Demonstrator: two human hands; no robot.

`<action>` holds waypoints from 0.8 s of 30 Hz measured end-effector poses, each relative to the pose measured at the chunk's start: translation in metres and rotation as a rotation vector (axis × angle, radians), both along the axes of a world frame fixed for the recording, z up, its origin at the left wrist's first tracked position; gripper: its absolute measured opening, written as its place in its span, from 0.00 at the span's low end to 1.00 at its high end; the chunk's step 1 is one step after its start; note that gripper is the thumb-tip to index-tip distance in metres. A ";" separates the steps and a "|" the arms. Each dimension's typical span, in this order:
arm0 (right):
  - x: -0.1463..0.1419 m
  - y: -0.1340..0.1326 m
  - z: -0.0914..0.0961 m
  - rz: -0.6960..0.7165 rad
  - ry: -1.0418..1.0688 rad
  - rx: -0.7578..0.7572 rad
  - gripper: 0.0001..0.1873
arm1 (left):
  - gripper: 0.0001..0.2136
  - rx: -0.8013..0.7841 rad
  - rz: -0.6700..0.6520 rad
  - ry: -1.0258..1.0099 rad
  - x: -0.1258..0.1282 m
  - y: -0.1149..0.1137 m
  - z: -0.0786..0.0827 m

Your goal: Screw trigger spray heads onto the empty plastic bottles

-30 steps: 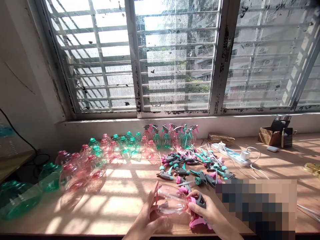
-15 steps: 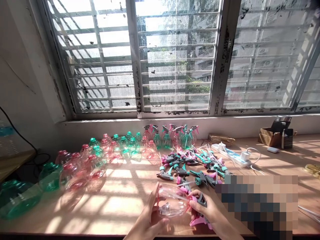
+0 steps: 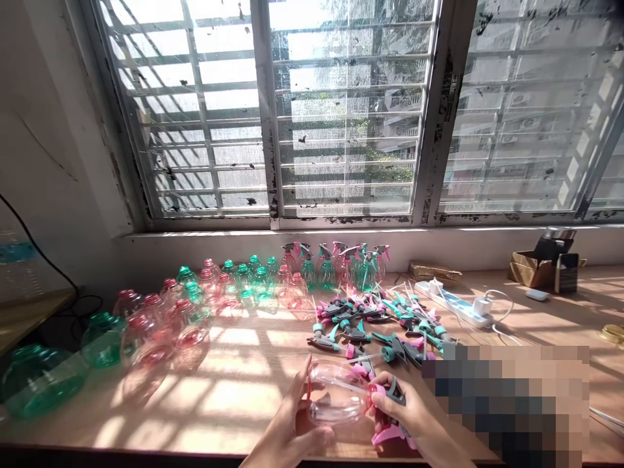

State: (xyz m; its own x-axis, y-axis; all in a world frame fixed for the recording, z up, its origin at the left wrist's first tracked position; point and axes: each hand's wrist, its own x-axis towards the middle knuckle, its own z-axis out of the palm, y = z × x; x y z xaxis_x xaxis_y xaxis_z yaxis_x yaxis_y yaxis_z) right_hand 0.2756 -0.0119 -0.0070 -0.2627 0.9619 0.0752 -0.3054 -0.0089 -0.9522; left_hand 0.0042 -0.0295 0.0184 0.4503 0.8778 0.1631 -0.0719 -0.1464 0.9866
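A clear pink spray bottle (image 3: pixel 336 393) lies on its side between my two hands, near the table's front edge. My left hand (image 3: pixel 297 413) is wrapped round its base end, thumb below and fingers above. At the neck, my right hand (image 3: pixel 397 406) grips a pink and grey trigger spray head (image 3: pixel 390 390), whose pale tube runs inside the bottle. Whether the collar is fully on the neck I cannot tell. Just beyond the bottle lies a heap of loose spray heads (image 3: pixel 361 331) in pink, teal and grey.
Open-necked pink bottles (image 3: pixel 188 325) and green bottles (image 3: pixel 43 380) stand at the left and back. Several bottles with spray heads (image 3: pixel 326 266) stand by the wall. A white power strip (image 3: pixel 453 302) and a cardboard box (image 3: pixel 531 268) are at the right. A blurred patch (image 3: pixel 511 403) hides the right front.
My hands keep nearly the same places on the bottle and spray head. The whole view has shifted slightly, with the background moving a little to the right.
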 end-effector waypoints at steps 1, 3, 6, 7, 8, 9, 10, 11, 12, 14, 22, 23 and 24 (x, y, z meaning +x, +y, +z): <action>0.000 0.001 -0.001 0.003 -0.001 -0.004 0.25 | 0.48 0.000 -0.008 -0.010 0.001 -0.001 0.001; 0.001 0.002 -0.003 0.008 0.005 -0.005 0.25 | 0.46 -0.002 -0.011 -0.023 0.003 -0.002 0.002; 0.000 0.002 -0.006 0.003 0.020 0.007 0.26 | 0.45 -0.016 0.006 -0.031 0.003 -0.003 0.004; 0.000 0.002 -0.006 -0.001 0.024 0.009 0.27 | 0.46 -0.029 0.013 -0.033 0.003 -0.003 0.004; -0.001 0.002 -0.006 -0.005 0.024 0.009 0.27 | 0.47 -0.044 0.018 -0.035 0.003 -0.002 0.004; -0.001 0.001 -0.005 -0.011 0.019 0.009 0.27 | 0.47 -0.059 0.022 -0.035 0.002 -0.002 0.004; -0.002 0.000 -0.004 -0.017 0.010 0.013 0.27 | 0.47 -0.073 0.027 -0.033 0.001 -0.001 0.004; -0.002 -0.001 -0.003 -0.023 0.000 0.022 0.27 | 0.47 -0.087 0.034 -0.029 0.001 0.000 0.003; -0.002 -0.002 -0.001 -0.025 -0.013 0.034 0.26 | 0.47 -0.095 0.046 -0.024 0.000 0.001 0.002; -0.002 -0.003 0.002 -0.022 -0.037 0.056 0.25 | 0.47 -0.105 0.070 -0.015 -0.001 0.003 -0.001; 0.000 0.000 -0.002 0.016 0.002 0.019 0.24 | 0.45 -0.087 -0.005 -0.081 -0.002 0.003 -0.003; 0.001 0.000 -0.002 0.016 0.004 0.016 0.24 | 0.45 -0.079 -0.001 -0.080 -0.002 0.002 -0.003; 0.001 0.000 -0.003 0.014 0.003 0.015 0.24 | 0.45 -0.074 0.006 -0.075 -0.002 0.002 -0.003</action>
State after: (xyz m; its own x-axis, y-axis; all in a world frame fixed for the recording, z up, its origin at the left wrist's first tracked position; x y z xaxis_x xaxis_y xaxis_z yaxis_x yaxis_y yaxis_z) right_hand 0.2762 -0.0117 -0.0097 -0.2754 0.9570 0.0905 -0.3086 0.0011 -0.9512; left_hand 0.0023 -0.0278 0.0159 0.4339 0.8914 0.1306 -0.1450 -0.0739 0.9867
